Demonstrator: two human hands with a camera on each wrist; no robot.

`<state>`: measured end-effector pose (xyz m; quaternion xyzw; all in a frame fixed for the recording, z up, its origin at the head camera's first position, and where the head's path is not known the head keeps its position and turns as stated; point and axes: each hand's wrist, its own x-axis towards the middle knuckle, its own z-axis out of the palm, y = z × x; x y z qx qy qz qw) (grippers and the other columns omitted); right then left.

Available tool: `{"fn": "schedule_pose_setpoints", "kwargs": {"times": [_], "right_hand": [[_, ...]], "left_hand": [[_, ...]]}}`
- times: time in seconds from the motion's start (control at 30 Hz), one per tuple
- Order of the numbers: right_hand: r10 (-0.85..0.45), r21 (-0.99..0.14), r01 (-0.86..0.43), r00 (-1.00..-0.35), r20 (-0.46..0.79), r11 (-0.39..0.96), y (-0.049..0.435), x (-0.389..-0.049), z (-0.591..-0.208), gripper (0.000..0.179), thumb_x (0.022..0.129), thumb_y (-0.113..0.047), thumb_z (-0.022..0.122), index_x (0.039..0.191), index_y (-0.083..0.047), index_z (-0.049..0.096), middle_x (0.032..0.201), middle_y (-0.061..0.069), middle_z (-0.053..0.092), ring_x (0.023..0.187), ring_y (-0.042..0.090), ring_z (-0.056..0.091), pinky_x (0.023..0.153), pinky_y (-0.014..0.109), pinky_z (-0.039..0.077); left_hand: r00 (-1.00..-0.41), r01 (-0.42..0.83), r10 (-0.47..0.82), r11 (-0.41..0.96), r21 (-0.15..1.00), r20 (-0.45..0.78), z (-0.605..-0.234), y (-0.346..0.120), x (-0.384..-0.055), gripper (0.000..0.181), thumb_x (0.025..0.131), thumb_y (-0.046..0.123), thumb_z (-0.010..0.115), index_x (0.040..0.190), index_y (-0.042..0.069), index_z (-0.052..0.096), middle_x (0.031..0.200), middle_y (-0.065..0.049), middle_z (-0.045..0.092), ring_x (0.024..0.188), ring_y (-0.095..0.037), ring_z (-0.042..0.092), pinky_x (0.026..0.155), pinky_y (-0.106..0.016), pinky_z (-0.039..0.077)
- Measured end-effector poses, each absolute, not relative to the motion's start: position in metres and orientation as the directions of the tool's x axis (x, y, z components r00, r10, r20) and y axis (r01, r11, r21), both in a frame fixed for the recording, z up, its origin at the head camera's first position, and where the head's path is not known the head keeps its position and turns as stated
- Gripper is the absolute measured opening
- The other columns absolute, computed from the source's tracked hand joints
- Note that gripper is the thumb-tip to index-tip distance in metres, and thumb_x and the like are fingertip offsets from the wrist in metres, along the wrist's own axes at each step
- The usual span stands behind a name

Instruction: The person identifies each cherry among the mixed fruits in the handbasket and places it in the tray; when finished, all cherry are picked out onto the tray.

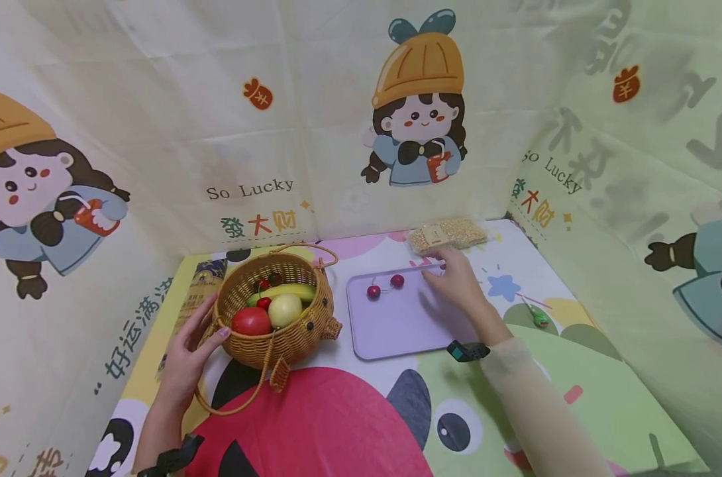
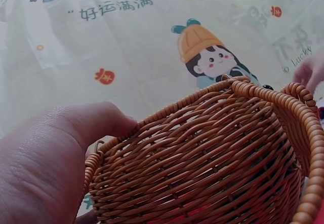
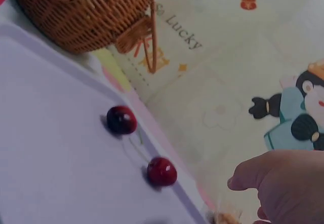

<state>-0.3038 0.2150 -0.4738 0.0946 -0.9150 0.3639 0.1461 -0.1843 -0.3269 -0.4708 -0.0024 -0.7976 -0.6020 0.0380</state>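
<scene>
My left hand [image 1: 188,361] grips the side of a round wicker basket [image 1: 295,344], its thumb over the rim and the fingers along the outer wall. Inside the basket lie a red fruit [image 1: 252,322], a pale round fruit [image 1: 286,311], a yellow banana [image 1: 301,291] and small red cherries [image 1: 263,303]. My right hand [image 1: 459,281] hovers over the far right part of a lilac tray [image 1: 391,331], thumb and fingers apart, with nothing seen between them. Two dark red cherries [image 3: 162,172] joined by thin stems rest on the tray near its far edge.
A clear bag of pale grains [image 1: 450,233] lies behind the tray, close to the right fingertips. Left of the basket is a dark and gold packet [image 1: 197,291]. A small green item [image 1: 538,317] lies right of the tray. Printed cloth walls [image 1: 337,132] enclose the table.
</scene>
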Motion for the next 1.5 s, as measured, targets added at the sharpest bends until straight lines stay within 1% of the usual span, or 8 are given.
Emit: {"fn": "schedule_pose_setpoints", "kwargs": {"times": [0.27,0.53,0.67,0.87,1.0,1.1,1.37,1.5], "right_hand": [[-0.185,-0.604,-0.371,-0.919,0.349,0.705,0.16,-0.318,-0.439,0.04,0.098,-0.018,0.083,0.136,-0.009,0.072,0.141,0.013,0.072,0.127,0.035,0.068,0.107,0.053,0.062],[-0.393,-0.513,-0.515,-0.857,0.334,0.687,0.088,-0.319,-0.401,0.041,0.1,-0.026,0.083,0.139,-0.015,0.072,0.142,0.005,0.071,0.13,0.029,0.067,0.11,0.047,0.06],[-0.528,-0.5,-0.603,-0.794,0.301,0.622,0.051,-0.313,-0.389,0.042,0.102,-0.025,0.082,0.141,-0.014,0.071,0.144,0.005,0.07,0.137,0.028,0.064,0.117,0.047,0.057],[-0.725,-0.416,-0.742,-0.646,0.237,0.525,0.005,-0.308,-0.379,0.037,0.102,-0.023,0.08,0.138,-0.017,0.072,0.143,0.002,0.07,0.135,0.022,0.065,0.116,0.038,0.056],[-0.799,-0.292,-0.823,-0.555,0.23,0.488,-0.016,-0.306,-0.376,0.032,0.1,-0.02,0.08,0.131,-0.018,0.076,0.135,-0.001,0.074,0.132,0.017,0.064,0.118,0.035,0.052],[-0.833,-0.255,-0.85,-0.514,0.204,0.461,-0.029,-0.302,-0.375,0.031,0.1,-0.017,0.079,0.131,-0.017,0.076,0.134,0.0,0.073,0.132,0.018,0.063,0.119,0.034,0.05],[-0.872,-0.296,-0.841,-0.487,0.049,0.453,-0.067,-0.298,-0.371,0.034,0.104,-0.012,0.073,0.138,-0.017,0.073,0.141,0.0,0.07,0.136,0.015,0.062,0.119,0.028,0.051],[-0.859,-0.261,-0.827,-0.512,-0.012,0.497,-0.086,-0.301,-0.376,0.034,0.106,-0.008,0.067,0.138,-0.014,0.073,0.141,0.004,0.071,0.134,0.017,0.065,0.119,0.03,0.052]], "left_hand": [[-0.998,0.029,-0.05,0.272,0.962,0.044,-0.47,-0.331,-0.183,0.072,0.111,0.023,0.068,0.174,0.038,0.036,0.184,0.009,0.032,0.173,-0.034,0.024,0.13,-0.082,0.022],[-0.998,0.033,-0.047,0.299,0.954,0.049,-0.469,-0.332,-0.184,0.073,0.111,0.024,0.068,0.175,0.038,0.035,0.184,0.009,0.031,0.173,-0.035,0.025,0.131,-0.078,0.026],[-0.998,0.038,-0.039,0.316,0.948,0.053,-0.469,-0.331,-0.185,0.074,0.111,0.023,0.069,0.175,0.037,0.035,0.184,0.008,0.032,0.172,-0.034,0.027,0.132,-0.072,0.031],[-0.998,0.06,-0.005,0.284,0.957,0.064,-0.469,-0.33,-0.188,0.076,0.11,0.022,0.07,0.175,0.035,0.035,0.184,0.006,0.032,0.172,-0.037,0.026,0.129,-0.081,0.026],[-0.997,0.074,0.024,0.285,0.956,0.07,-0.469,-0.327,-0.191,0.077,0.109,0.022,0.072,0.175,0.035,0.034,0.185,0.003,0.03,0.172,-0.041,0.024,0.127,-0.083,0.026],[-0.997,0.082,0.035,0.29,0.954,0.075,-0.469,-0.327,-0.192,0.078,0.109,0.022,0.072,0.176,0.035,0.034,0.185,0.003,0.029,0.172,-0.043,0.023,0.127,-0.083,0.026],[-0.996,0.093,0.022,0.284,0.954,0.09,-0.47,-0.331,-0.188,0.075,0.109,0.019,0.071,0.175,0.034,0.037,0.184,0.004,0.032,0.172,-0.042,0.023,0.13,-0.083,0.021],[-0.996,0.088,0.01,0.312,0.946,0.09,-0.47,-0.334,-0.186,0.075,0.11,0.019,0.071,0.175,0.034,0.038,0.183,0.005,0.034,0.172,-0.037,0.026,0.134,-0.071,0.028]]}}
